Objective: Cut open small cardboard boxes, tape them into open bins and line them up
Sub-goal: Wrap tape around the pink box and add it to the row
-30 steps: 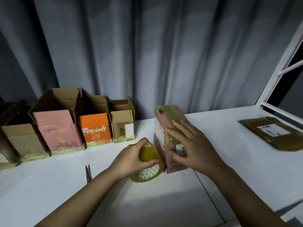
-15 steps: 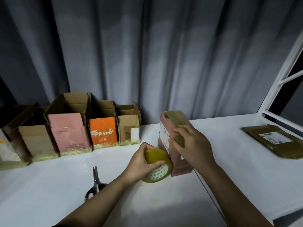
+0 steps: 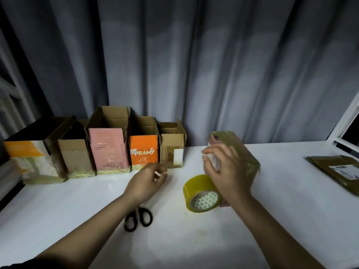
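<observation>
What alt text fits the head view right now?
Right hand holds a taped box upright on a white table, a yellow tape roll standing against it. Left hand hovers empty above black scissors; five open bins line the curtain behind.

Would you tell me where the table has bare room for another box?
Free: the white table between the taped box and the flat parcel, and the front left. Crowded: the bin row, scissors and tape roll.
</observation>
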